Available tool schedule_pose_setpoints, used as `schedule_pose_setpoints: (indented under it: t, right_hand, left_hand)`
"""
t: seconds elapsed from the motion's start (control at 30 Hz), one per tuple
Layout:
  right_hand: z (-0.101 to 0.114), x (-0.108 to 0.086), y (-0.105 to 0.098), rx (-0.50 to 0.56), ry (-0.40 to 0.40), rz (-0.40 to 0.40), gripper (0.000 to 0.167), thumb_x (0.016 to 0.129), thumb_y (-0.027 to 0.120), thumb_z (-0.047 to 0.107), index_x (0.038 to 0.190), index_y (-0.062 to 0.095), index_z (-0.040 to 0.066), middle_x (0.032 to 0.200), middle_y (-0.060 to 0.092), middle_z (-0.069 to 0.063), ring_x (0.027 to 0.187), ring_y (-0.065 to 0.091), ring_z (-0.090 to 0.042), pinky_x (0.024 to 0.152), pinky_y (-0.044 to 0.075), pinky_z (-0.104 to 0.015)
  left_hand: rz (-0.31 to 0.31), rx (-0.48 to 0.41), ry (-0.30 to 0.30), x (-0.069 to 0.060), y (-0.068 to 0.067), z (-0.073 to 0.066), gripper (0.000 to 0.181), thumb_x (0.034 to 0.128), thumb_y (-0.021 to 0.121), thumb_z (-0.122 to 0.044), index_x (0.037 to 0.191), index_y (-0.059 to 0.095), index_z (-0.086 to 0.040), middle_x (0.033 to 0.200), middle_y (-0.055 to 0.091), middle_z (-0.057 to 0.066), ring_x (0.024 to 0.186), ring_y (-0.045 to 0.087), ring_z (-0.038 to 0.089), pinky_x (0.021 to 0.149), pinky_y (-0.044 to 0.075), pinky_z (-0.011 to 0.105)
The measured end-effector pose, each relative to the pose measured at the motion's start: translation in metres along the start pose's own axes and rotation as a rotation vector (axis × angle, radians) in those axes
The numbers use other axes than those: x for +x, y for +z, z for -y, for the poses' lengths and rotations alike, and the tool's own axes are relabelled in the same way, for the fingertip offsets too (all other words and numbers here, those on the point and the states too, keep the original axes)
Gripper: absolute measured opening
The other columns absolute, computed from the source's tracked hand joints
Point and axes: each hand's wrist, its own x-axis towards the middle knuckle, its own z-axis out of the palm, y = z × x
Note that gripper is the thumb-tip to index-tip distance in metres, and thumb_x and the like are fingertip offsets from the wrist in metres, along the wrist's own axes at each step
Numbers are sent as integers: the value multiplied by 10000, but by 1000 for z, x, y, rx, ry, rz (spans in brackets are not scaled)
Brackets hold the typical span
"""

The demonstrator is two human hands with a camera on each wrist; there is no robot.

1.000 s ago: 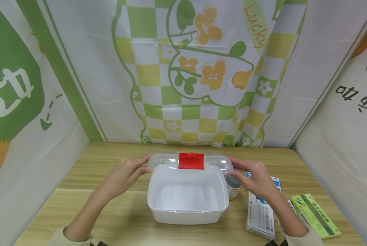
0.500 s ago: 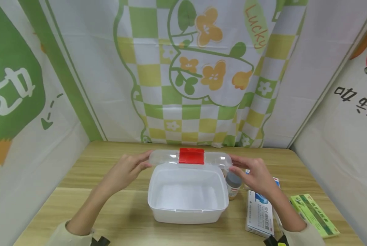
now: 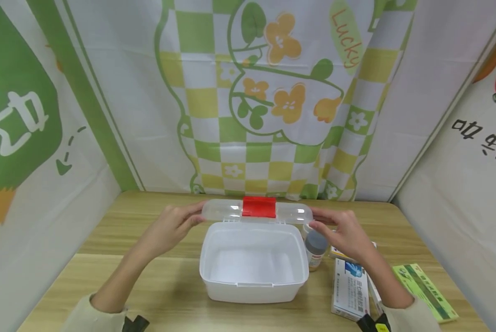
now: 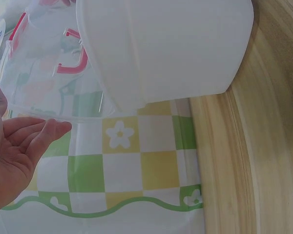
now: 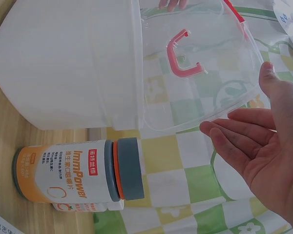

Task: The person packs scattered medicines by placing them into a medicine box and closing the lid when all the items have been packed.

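Currently, nearest: two pale sleeves [image 3: 92,318], one to each side. White carton [image 3: 350,293] and green carton [image 3: 428,293], lying at right; another carton [image 3: 342,253], partly hidden by the right forearm. Box [image 3: 253,293], white, upright, mouth uncovered, central on the counter [image 3: 156,295]. Bottle [image 3: 315,249], grey-capped, standing just beside the box; second bottle [image 5: 90,207], mostly hidden behind it.

Lid [image 3: 224,211], clear, with red latch [image 3: 259,207] and red handle [image 5: 171,54], raised at the box's far rim. Left hand [image 3: 174,230] and right hand [image 3: 342,233], each gripping one end between thumb and fingers. Step in hand, as judged: keeping the lid clear of the mouth. Next move seems to call for even support at both ends, against twisting.

Farthest: counter, wood-grained, ending at a curtain [image 3: 268,115], checked and flowered; printed side walls [image 3: 119,83].
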Motion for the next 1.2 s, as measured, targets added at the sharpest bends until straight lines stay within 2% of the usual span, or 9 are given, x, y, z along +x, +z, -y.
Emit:
schedule_pose_setpoints:
  t: [0.13, 0.3, 0.47, 0.57, 0.83, 0.93, 1.0, 1.1, 1.2]
  right_hand:
    - [0, 2, -1, -1, 1, -6, 279, 936, 683, 95, 1178, 699, -45, 1102, 748, -179, 942, 753, -299, 761, 631, -368]
    - [0, 5, -2, 3, -5, -14, 269, 927, 690, 79, 1165, 705, -44, 1102, 748, -182, 939, 753, -300, 762, 631, -354]
    - [-2, 9, -3, 8, -31, -27, 251, 925, 686, 59, 1155, 712, -40, 1087, 751, -185, 912, 757, -299, 744, 631, -319]
    - [-3, 12, -3, 8, -40, -29, 240, 926, 681, 50, 1148, 717, -35, 1074, 754, -182, 894, 760, -295, 734, 630, -305]
    - [-2, 17, -7, -5, 38, 3, 238, 946, 671, 96, 1139, 722, -33, 1053, 760, -177, 887, 761, -295, 731, 631, -343]
    - [-2, 19, -8, -11, 55, 13, 239, 958, 660, 109, 1133, 721, -41, 1049, 758, -187, 891, 760, -305, 733, 631, -357]
    - [-2, 21, -9, -12, 65, 17, 240, 964, 654, 116, 1128, 722, -44, 1046, 757, -192, 896, 759, -311, 737, 631, -367]
    - [-1, 23, -10, -16, 87, 23, 243, 971, 646, 125, 1127, 723, -45, 1042, 756, -195, 904, 757, -312, 738, 630, -375]
    - [0, 25, -11, -27, 113, 34, 255, 982, 634, 147, 1133, 722, -39, 1044, 756, -194, 911, 755, -308, 743, 630, -374]
  left_hand:
    - [-7, -5, 1, 2, 0, 1, 377, 996, 581, -193, 1307, 636, 13, 585, 424, -106, 532, 373, -18, 589, 448, 209]
    - [-13, -18, 10, 4, 0, 3, 388, 1007, 562, -224, 1312, 636, 3, 571, 341, -125, 505, 277, -34, 563, 425, 198]
    - [-9, -22, 3, 8, -2, 3, 393, 1019, 543, -238, 1313, 634, 6, 562, 309, -126, 489, 219, -40, 493, 367, 197]
    - [-6, -10, -4, 11, -3, 3, 389, 1024, 537, -239, 1306, 639, 9, 562, 306, -121, 491, 215, -37, 512, 379, 199]
    - [11, -6, -24, 16, -5, 5, 378, 1031, 532, -230, 1291, 645, 19, 552, 322, -104, 480, 215, -27, 509, 390, 202]
    - [12, -2, -27, 19, -6, 6, 353, 1027, 541, -205, 1267, 660, 26, 548, 359, -84, 476, 229, -21, 535, 419, 202]
    - [6, 6, -25, 20, -7, 7, 329, 1023, 549, -173, 1244, 670, 38, 560, 460, -53, 473, 248, -13, 571, 450, 211]
    - [-4, 8, -19, 22, -8, 8, 291, 1014, 558, -117, 1207, 683, 62, 696, 680, 55, 503, 339, -4, 600, 471, 228]
    - [-11, 10, -21, 24, -8, 8, 282, 1010, 558, -92, 1184, 682, 91, 841, 753, 139, 527, 390, 22, 585, 463, 234]
